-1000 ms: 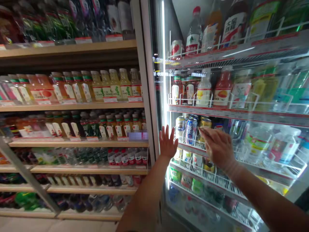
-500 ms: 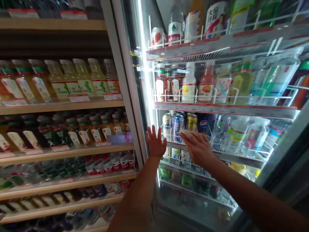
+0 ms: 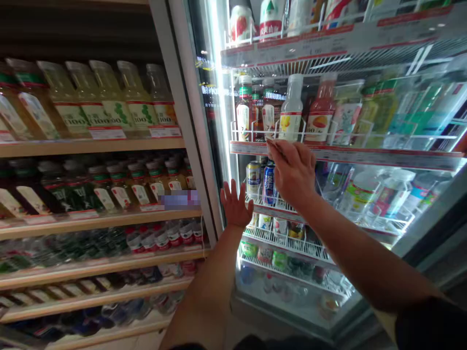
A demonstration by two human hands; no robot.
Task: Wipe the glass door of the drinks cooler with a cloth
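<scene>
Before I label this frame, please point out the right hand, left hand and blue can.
Right hand (image 3: 296, 174), head view: back of the hand.
Left hand (image 3: 236, 207), head view: middle of the hand.
Blue can (image 3: 269, 184), head view: printed front.

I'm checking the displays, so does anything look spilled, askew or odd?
Nothing plainly spilled or damaged shows, though parts are blurred. The one oddity is a pixelated purple patch just above a wooden shelf, left of the cooler; it hides whatever lies there.
</scene>
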